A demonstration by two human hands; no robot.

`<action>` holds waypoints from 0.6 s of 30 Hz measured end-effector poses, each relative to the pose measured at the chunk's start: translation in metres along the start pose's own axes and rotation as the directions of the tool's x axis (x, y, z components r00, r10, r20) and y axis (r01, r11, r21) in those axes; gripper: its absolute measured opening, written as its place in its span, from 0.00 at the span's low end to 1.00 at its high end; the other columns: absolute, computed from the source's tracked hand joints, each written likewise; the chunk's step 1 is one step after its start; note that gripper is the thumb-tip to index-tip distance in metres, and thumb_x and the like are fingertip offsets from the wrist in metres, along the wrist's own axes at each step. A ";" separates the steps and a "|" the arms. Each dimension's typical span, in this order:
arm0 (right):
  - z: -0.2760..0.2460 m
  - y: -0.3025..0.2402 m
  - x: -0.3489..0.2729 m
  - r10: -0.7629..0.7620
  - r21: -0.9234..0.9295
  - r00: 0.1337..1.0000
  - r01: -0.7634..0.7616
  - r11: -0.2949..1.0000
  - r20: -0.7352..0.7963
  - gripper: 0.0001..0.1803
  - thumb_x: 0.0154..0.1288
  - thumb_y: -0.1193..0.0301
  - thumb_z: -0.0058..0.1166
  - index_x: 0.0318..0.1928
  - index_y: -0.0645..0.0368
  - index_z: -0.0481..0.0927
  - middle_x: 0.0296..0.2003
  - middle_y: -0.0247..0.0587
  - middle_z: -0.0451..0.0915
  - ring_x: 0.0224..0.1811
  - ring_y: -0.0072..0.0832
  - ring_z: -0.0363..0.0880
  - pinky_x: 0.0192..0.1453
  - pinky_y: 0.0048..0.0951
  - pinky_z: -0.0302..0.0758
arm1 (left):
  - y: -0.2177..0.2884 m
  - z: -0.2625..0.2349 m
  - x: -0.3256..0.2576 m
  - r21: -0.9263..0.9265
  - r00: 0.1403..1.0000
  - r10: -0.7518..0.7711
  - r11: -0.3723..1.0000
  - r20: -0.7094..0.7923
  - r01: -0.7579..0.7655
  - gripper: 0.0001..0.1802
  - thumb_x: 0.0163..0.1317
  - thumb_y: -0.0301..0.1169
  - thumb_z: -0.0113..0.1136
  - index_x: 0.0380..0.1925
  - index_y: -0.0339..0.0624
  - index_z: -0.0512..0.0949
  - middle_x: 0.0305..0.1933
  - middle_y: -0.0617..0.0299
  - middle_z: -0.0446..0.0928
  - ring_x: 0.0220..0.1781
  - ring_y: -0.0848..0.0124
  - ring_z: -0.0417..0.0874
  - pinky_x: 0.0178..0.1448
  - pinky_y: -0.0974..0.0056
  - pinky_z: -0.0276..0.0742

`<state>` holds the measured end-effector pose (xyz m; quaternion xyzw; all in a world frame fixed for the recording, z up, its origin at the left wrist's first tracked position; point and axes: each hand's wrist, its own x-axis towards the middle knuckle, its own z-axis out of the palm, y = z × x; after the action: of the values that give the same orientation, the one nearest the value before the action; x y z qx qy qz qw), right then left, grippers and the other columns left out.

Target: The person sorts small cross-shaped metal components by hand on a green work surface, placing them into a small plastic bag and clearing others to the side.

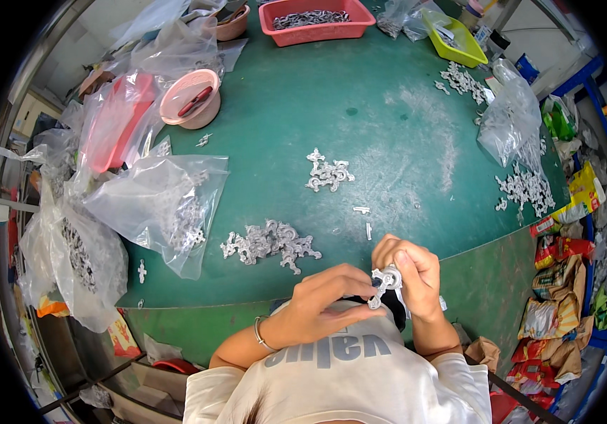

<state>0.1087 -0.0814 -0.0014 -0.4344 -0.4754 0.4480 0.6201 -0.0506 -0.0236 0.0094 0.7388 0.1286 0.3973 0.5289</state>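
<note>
A small grey metal casting (388, 278) with a round ring and a lobed end is held up between my hands at the table's near edge. My right hand (418, 272) pinches its ring end between thumb and curled fingers. From the other side, the fingertips and thumb of my left hand (328, 300) close on the casting, and a small dark bit shows at those fingertips. Just beyond my left hand lies a heap of similar castings (271, 244). A smaller cluster of castings (329, 172) sits farther out, with two thin metal slivers (362, 210) nearer my right hand.
Clear plastic bags of castings (169, 205) cover the left side, near a pink bowl (190, 99) with a red-handled tool. A red tray (315, 25) of parts and a yellow-green basket (457, 39) stand at the back. More castings (526, 189) and a bag (512, 116) lie right.
</note>
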 end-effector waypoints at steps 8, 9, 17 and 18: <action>0.007 -0.003 0.002 -0.059 -0.032 0.997 0.058 0.998 -0.041 0.18 0.65 0.70 0.37 0.19 0.66 0.67 0.16 0.42 0.68 0.21 0.30 0.65 0.27 0.29 0.62 | 0.003 -0.003 0.000 -0.070 0.996 0.013 0.998 0.087 -0.007 0.15 0.41 0.22 0.68 0.31 0.35 0.74 0.33 0.53 0.76 0.33 0.63 0.78 0.35 0.65 0.75; 0.007 -0.003 0.003 -0.058 -0.012 0.998 0.058 0.998 -0.038 0.18 0.65 0.70 0.37 0.18 0.65 0.67 0.16 0.42 0.67 0.21 0.30 0.64 0.27 0.29 0.62 | 0.003 -0.003 0.000 -0.070 0.996 0.014 0.997 0.086 -0.008 0.15 0.41 0.22 0.68 0.31 0.35 0.74 0.33 0.53 0.76 0.33 0.63 0.78 0.35 0.65 0.75; 0.010 -0.006 0.001 -0.055 0.034 0.998 0.056 0.998 -0.032 0.18 0.65 0.69 0.37 0.18 0.64 0.66 0.15 0.42 0.68 0.20 0.30 0.63 0.26 0.29 0.62 | 0.006 -0.004 0.000 -0.089 0.996 0.030 0.996 0.082 -0.023 0.17 0.40 0.22 0.69 0.32 0.34 0.74 0.33 0.53 0.76 0.34 0.63 0.79 0.35 0.65 0.75; 0.009 -0.007 0.001 -0.063 0.022 0.998 0.064 0.998 -0.024 0.18 0.65 0.69 0.37 0.18 0.65 0.66 0.15 0.42 0.68 0.20 0.30 0.63 0.25 0.29 0.62 | 0.007 -0.004 0.000 -0.093 0.996 0.032 0.995 0.080 -0.025 0.17 0.40 0.22 0.69 0.32 0.34 0.74 0.33 0.53 0.76 0.34 0.63 0.79 0.35 0.65 0.75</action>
<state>0.1008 -0.0813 0.0075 -0.4172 -0.4764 0.4284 0.6446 -0.0552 -0.0232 0.0161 0.7311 0.0779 0.3799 0.5614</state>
